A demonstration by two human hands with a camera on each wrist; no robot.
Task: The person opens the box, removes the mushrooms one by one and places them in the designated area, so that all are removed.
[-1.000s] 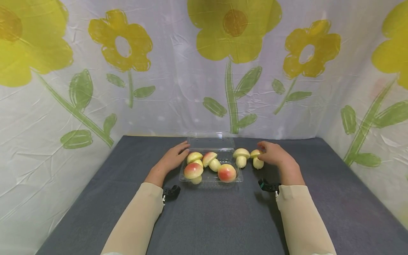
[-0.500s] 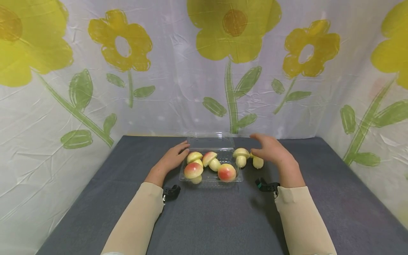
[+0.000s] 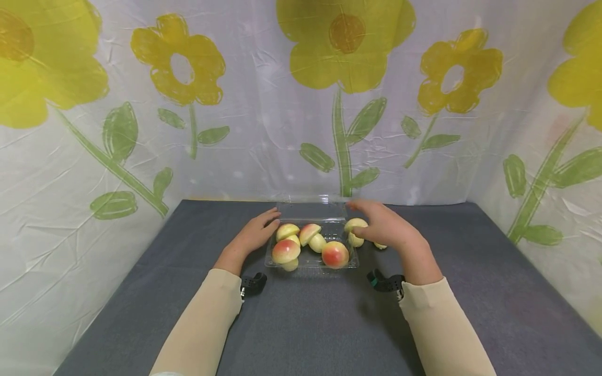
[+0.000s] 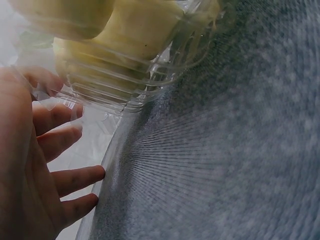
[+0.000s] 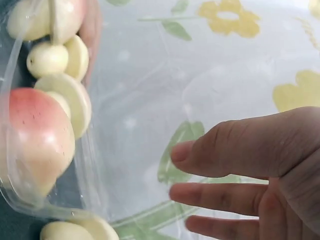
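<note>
Left hand (image 3: 251,234) at the side of a clear box (image 3: 310,265), right hand (image 3: 390,225) by a pale mushroom (image 3: 356,224), both with loosely spread fingers.

The right thumb stands apart from the other fingers, which hold nothing; the left fingers lie extended at the box's left edge, gripping nothing, though whether they touch it is hard to tell. Four mushrooms (image 3: 286,251) sit inside, the lid (image 3: 310,210) open behind; the pale one stands just outside, right of the box, partly covered by the right thumb, and a second mushroom (image 3: 380,245) is mostly hidden behind that hand on the dark surface (image 3: 301,329).
</note>
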